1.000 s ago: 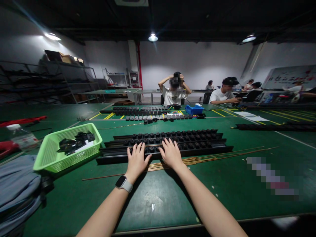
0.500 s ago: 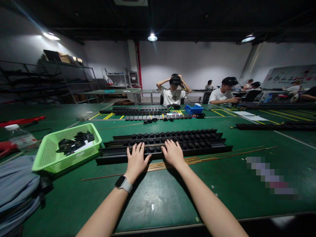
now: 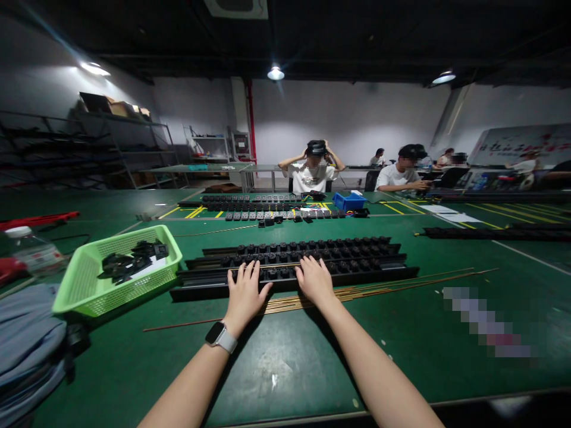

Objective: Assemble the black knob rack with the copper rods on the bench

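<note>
My left hand [image 3: 244, 291], with a smartwatch on its wrist, lies flat with fingers spread on the nearest long black strip of sockets [image 3: 357, 267]. My right hand [image 3: 314, 279] rests beside it on the same strip, fingers stretched forward and pressing on the black modules. Neither hand holds anything. A thin copper rod runs along the strip under the fingertips. A bundle of copper rods [image 3: 401, 282] lies on the green table [image 3: 285, 362] just in front of the strip, passing under my wrists.
A green plastic basket [image 3: 89, 285] with black parts stands to the left, a water bottle [image 3: 33, 252] and grey cloth [image 3: 27, 345] beyond it. More black strips [image 3: 267, 208] and a blue bin [image 3: 349, 201] lie farther back. People sit at the far side of the tables.
Both hands stay on the strip. The view has tilted slightly, so everything sits a little lower in the picture. The person opposite has lowered their arms somewhat.
</note>
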Available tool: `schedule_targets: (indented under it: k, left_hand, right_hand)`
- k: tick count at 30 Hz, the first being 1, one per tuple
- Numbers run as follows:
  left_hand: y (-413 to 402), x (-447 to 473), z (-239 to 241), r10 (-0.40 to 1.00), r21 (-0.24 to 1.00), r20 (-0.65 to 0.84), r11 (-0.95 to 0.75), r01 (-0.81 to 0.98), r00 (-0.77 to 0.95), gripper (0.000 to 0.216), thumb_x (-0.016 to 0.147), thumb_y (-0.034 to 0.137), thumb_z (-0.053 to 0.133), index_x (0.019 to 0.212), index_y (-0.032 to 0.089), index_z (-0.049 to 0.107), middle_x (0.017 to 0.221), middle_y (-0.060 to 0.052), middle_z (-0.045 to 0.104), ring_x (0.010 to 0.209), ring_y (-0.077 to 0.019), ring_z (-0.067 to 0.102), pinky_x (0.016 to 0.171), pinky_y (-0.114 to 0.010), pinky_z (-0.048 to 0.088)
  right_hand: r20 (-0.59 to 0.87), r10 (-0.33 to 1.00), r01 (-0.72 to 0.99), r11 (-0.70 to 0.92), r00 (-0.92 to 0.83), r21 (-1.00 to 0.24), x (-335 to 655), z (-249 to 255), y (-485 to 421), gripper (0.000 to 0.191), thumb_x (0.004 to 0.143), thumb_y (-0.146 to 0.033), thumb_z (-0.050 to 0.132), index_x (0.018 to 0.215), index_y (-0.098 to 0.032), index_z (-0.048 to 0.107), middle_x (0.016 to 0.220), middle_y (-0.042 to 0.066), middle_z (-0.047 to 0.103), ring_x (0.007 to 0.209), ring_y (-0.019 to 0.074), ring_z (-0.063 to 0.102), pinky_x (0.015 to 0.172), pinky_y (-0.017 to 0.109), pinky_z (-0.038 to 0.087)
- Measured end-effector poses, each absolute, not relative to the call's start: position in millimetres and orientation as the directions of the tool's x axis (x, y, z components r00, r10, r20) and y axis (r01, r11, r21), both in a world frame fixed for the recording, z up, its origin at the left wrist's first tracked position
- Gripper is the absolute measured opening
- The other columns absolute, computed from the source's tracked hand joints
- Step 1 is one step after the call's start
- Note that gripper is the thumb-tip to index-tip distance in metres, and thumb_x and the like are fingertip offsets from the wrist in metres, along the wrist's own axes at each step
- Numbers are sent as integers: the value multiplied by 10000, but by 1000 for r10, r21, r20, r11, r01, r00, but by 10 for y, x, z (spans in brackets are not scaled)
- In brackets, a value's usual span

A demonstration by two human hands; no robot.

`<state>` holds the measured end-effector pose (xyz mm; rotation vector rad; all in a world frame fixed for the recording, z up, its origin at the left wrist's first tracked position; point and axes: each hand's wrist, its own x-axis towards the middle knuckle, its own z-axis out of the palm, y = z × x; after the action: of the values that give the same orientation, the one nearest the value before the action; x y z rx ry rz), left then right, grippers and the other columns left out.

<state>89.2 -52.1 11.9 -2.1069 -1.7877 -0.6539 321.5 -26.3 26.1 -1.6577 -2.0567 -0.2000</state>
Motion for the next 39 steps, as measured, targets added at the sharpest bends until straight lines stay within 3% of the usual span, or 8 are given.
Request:
schedule_targets:
  k: [8,27,33,39]
  left_hand:
    - [-517,873,92,836,51,534,-182,982,127,697,1036,523,524,1637,174,471,1656,-196,516,1560,-417,406,1287,-739,213]
    - [-512,867,77,840,49,527,-181,982,128,696,1037,522,522,1640,180,460,1664,-185,508,1567,-407,394,1295,-718,199]
    - [-506,872,78,840,57,527,-184,981,127,693,1035,526,517,1637,186,467,1664,-184,509,1563,-409,397,1297,-725,188]
    - [-494,866,63,840,70,527,-189,980,125,700,1034,533,513,1640,185,464,1667,-182,506,1566,-407,396,1302,-727,176]
  right_hand:
    - [382,913,958,226,-145,-175,3220,290,-256,541,1133,-411,412,1494,-74,633,1586,195,588,1529,332,493,1312,498,267]
    - [416,898,958,231,-142,-171,3267,326,-276,489,1119,-364,413,1432,-100,681,1533,189,641,1486,338,536,1330,563,196]
    - [473,828,900,410,-301,-145,3119,314,-346,568,1128,-443,434,1636,-197,492,1739,99,401,1630,301,322,1344,539,199]
    - [420,841,891,432,-340,-143,3039,214,-347,554,1124,-468,457,1621,-231,518,1683,93,498,1591,305,389,1342,562,198]
